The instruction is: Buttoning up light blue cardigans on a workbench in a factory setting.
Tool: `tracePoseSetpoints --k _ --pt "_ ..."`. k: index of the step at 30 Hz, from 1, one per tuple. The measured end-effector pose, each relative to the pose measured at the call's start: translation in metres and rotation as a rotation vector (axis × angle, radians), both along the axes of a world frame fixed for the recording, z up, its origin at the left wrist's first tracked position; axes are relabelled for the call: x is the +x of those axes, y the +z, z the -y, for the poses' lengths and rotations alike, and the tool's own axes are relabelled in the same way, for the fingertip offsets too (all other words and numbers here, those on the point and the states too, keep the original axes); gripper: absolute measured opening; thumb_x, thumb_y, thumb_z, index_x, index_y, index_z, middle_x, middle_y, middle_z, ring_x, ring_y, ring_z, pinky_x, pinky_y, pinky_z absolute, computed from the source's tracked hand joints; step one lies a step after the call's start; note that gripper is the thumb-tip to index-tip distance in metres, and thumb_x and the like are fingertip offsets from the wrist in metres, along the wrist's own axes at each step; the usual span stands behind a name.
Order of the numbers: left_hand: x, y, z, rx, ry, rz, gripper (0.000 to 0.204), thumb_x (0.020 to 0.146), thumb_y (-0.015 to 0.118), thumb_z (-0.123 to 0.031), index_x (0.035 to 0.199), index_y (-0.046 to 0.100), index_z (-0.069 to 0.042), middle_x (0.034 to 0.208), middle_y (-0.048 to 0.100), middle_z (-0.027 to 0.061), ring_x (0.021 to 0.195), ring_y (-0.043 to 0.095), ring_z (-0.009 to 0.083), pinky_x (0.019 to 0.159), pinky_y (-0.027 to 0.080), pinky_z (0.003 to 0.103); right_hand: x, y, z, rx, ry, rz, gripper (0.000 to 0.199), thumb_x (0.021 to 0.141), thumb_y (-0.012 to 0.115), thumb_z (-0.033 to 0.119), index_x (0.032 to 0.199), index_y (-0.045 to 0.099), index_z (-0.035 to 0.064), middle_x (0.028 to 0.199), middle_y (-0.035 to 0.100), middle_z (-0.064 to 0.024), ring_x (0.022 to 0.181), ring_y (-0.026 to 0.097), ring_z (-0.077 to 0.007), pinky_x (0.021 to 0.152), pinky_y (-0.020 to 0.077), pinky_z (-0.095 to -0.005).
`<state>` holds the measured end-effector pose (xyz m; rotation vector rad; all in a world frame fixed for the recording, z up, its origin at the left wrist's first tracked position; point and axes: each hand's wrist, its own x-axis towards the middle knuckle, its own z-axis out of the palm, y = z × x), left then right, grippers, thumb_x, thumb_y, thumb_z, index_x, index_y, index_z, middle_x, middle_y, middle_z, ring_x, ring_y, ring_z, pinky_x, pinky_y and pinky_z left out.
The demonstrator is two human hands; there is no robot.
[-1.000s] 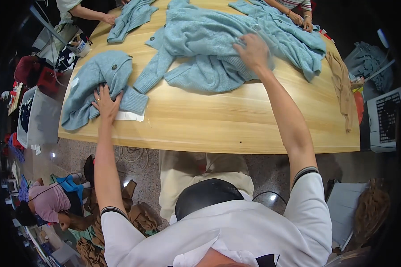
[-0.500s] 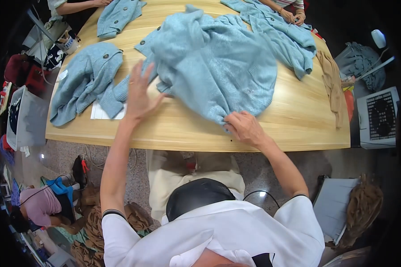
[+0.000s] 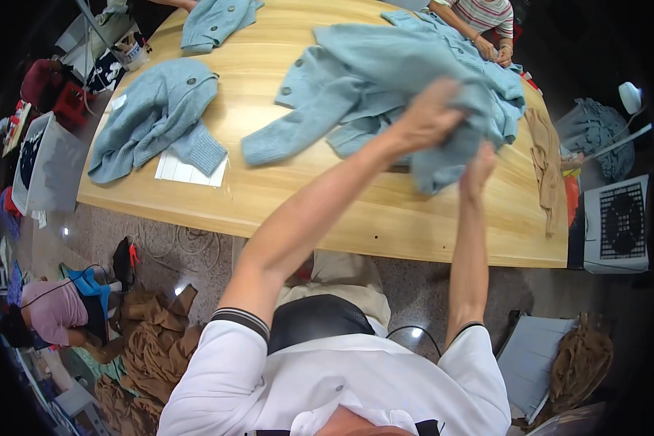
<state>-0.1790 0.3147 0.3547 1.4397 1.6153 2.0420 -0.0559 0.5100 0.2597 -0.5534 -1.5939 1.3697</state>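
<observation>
A light blue knitted cardigan (image 3: 385, 80) with buttons is bunched up over the wooden table (image 3: 327, 211). My left hand (image 3: 429, 116) is raised and shut on its fabric near the middle. My right hand (image 3: 479, 163) grips the cardigan's lower edge just to the right, fingers buried in the cloth. One sleeve (image 3: 291, 138) trails left onto the tabletop.
Another blue cardigan (image 3: 152, 120) lies at the table's left over a white sheet of paper (image 3: 192, 168). A third blue cardigan (image 3: 214, 20) is at the far left. Another person's hands (image 3: 490, 51) work at the far right. A tan garment (image 3: 545, 156) drapes the right edge.
Both hands have lifted and gathered the cardigan, which lay spread flat half a second ago. My left hand moved right and up; my right hand rose from the near edge.
</observation>
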Motion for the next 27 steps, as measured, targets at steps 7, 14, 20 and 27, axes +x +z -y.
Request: tracePoseSetpoints --k 7,14,20,27 --pt "0.060 0.008 0.078 -0.098 -0.036 -0.706 0.039 0.083 0.085 -0.025 0.109 0.062 -0.007 0.151 0.055 0.0200 0.116 0.067 0.0412 0.094 0.053 0.051 0.109 0.027 -0.019 0.377 0.189 0.325 0.065 0.105 0.064 0.033 0.159 0.040 0.0051 0.150 0.053 -0.0089 0.136 0.052 -0.0211 0.119 0.0395 -0.0393" --pt "-0.006 -0.115 0.135 -0.458 0.841 -0.503 0.080 0.081 0.086 -0.045 0.139 0.053 -0.001 0.132 0.062 0.0219 0.124 0.058 0.0378 0.104 0.046 0.050 0.093 -0.021 0.088 0.568 0.070 0.616 0.025 0.093 0.069 0.006 0.115 0.067 -0.0048 0.119 0.069 -0.0301 0.105 0.066 -0.0444 0.089 0.0497 -0.0470" --pt "-0.062 -0.110 0.135 -0.695 0.595 -0.365 0.051 0.086 0.073 -0.024 0.134 0.064 -0.009 0.114 0.073 0.0253 0.105 0.069 0.0473 0.090 0.055 0.055 0.101 0.083 -0.085 0.809 -0.563 0.345 0.032 0.107 0.049 0.011 0.121 0.072 -0.0057 0.117 0.073 -0.0189 0.109 0.068 -0.0345 0.101 0.0513 -0.0432" --pt "-0.062 -0.028 0.212 0.080 1.208 -0.404 0.034 0.096 0.078 -0.015 0.122 0.063 0.001 0.108 0.070 0.0183 0.097 0.069 0.0325 0.087 0.054 0.041 0.173 0.082 -0.245 0.109 -0.432 0.104 0.053 0.108 0.049 0.035 0.141 0.060 -0.0055 0.142 0.063 -0.0224 0.129 0.061 -0.0361 0.115 0.0459 -0.0474"
